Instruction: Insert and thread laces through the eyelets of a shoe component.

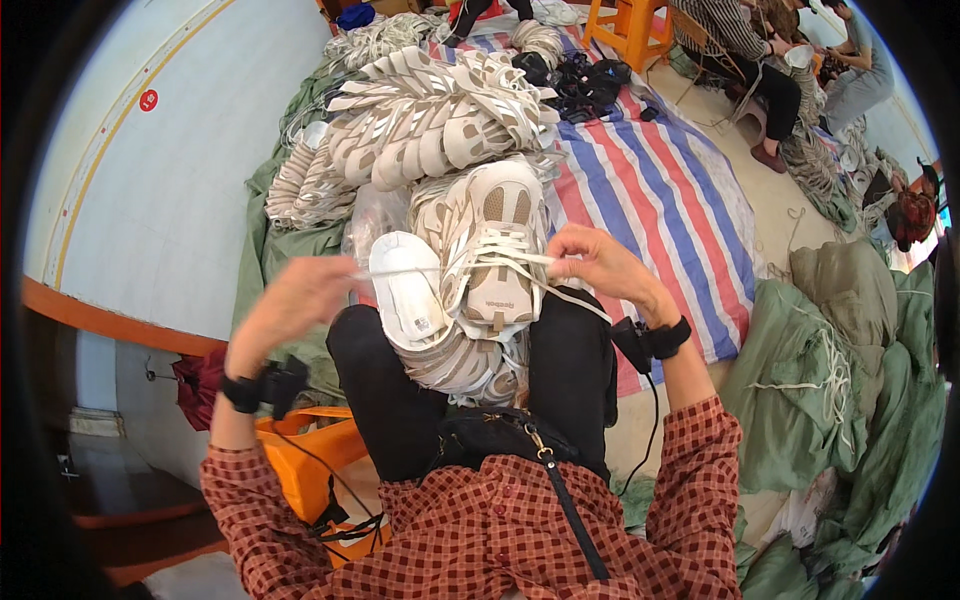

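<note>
A beige and white shoe upper [500, 288] lies between my knees, toe pointing away, its white laces [497, 248] threaded through the eyelets. My right hand [604, 262] pinches a lace end just right of the upper, and a loose length trails below it. To the left, my left hand [308, 300], smeared by motion, is closed on a lace stretched across toward the shoe. Beneath that stretched lace a second upper [405, 290] shows its white lining side. More uppers [450, 368] are stacked under both, against my black-trousered thighs.
A large pile of similar uppers [430, 130] rises beyond the shoe. Striped sheeting [650, 220] covers the floor to the right, with black bundles [590, 85] on it. Green sacks [810, 370] lie at right. An orange stool [628, 30] and seated people are farther back.
</note>
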`<state>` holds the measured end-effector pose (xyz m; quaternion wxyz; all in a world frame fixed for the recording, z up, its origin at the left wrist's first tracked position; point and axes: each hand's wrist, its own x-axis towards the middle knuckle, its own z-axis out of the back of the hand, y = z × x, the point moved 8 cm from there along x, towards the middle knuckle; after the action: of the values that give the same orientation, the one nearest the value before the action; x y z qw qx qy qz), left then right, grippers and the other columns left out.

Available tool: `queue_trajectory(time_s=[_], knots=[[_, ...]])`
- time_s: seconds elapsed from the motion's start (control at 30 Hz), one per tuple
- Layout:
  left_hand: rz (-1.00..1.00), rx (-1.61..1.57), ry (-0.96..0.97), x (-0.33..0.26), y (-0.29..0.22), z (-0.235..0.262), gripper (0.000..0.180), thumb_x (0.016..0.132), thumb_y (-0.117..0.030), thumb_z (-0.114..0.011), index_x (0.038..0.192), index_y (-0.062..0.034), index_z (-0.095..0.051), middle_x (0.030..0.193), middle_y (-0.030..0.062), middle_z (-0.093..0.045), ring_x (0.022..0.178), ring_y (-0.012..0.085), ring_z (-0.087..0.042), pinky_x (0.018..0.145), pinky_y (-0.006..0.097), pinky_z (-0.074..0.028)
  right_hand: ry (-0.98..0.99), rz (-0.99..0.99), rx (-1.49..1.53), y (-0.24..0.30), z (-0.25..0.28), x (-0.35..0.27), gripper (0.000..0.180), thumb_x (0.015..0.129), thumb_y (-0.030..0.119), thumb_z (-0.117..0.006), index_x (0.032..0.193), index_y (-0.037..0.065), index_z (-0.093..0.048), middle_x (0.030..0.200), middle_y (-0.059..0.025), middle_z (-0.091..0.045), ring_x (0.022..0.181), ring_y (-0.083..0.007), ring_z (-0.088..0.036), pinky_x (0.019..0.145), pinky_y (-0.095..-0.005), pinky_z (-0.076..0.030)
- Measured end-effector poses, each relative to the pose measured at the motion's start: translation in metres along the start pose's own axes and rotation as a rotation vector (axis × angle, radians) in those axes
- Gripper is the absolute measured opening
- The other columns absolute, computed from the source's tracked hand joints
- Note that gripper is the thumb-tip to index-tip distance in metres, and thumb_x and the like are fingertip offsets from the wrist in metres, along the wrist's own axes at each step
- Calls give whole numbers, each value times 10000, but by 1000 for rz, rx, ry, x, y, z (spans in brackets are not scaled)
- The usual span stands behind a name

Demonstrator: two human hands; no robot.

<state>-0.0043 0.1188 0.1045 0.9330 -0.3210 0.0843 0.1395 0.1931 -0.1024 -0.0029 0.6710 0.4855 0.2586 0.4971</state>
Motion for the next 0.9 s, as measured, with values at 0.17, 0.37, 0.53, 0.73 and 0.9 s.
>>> queue_trajectory(time_s=[0.17, 0.37, 0.53, 0.73, 0.9], knots=[[205, 178, -315, -51, 128, 121, 248, 933, -174, -458, 816, -51, -639, 513, -1, -446, 454, 80, -446, 436, 255, -358, -77, -17, 417, -8, -6, 12, 225, 868, 260, -702, 859, 48, -625, 930, 0, -529, 821, -88, -500, 748, -255, -415], [411, 149, -668, -166, 279, 210, 261, 937, -183, -443, 784, -59, -614, 505, 1, -426, 441, 93, -424, 435, 270, -321, -150, 124, 55, 0, -24, 17, 233, 848, 250, -705, 875, 34, -623, 947, -24, -544, 822, -137, -519, 756, -276, -421], [664, 66, -788, -205, 369, 204, 229, 896, -231, -475, 855, -103, -660, 528, 9, -493, 454, 114, -466, 448, 293, -348, -301, -59, -123, 12, -29, 4, 263, 868, 274, -660, 853, 19, -602, 762, -125, -605, 700, -241, -585, 646, -358, -458], [107, -43, -528, -36, 216, 58, 250, 864, -102, -565, 1081, 9, -623, 994, 113, -679, 904, 192, -635, 819, 310, -498, -216, -170, -120, 17, -40, -21, 235, 885, 239, -636, 809, 22, -584, 615, -136, -565, 583, -279, -570, 561, -376, -423], [-190, -173, -544, 17, 32, -27, 160, 865, -59, -593, 1008, -21, -652, 969, 91, -657, 908, 192, -625, 784, 313, -506, -321, -277, -140, 24, -13, -45, 219, 897, 207, -624, 790, 26, -562, 594, -133, -557, 547, -298, -566, 530, -378, -414]])
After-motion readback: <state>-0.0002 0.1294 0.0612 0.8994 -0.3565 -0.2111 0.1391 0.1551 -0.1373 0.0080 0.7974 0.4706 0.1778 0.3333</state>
